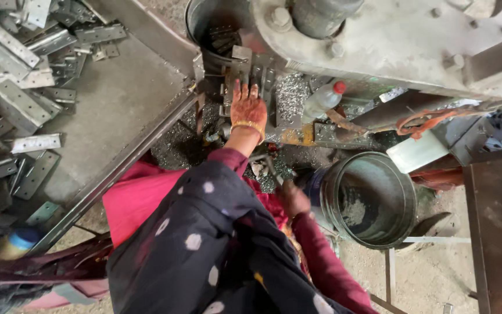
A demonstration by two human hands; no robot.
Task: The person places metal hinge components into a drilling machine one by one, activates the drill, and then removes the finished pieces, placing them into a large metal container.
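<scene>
My left hand point(248, 108), with an orange bangle at the wrist, reaches forward and lies flat with fingers spread on the grey metal die block point(261, 68) of a press machine point(390, 40). Whether a small metal piece lies under the fingers I cannot tell. My right hand point(294, 198) is low and close to my body, beside the rim of a round metal bucket point(333, 174). Its fingers look curled, but it is dark and blurred, and any contents are hidden. Metal shavings point(289, 96) lie around the die.
A heap of perforated grey metal brackets point(18, 87) covers the left of a sloped steel tray point(117, 99). A second bucket point(196, 23) with parts stands behind the die. A red-capped plastic bottle point(323, 100), an orange cord point(425, 122) and a white block point(416, 152) lie to the right.
</scene>
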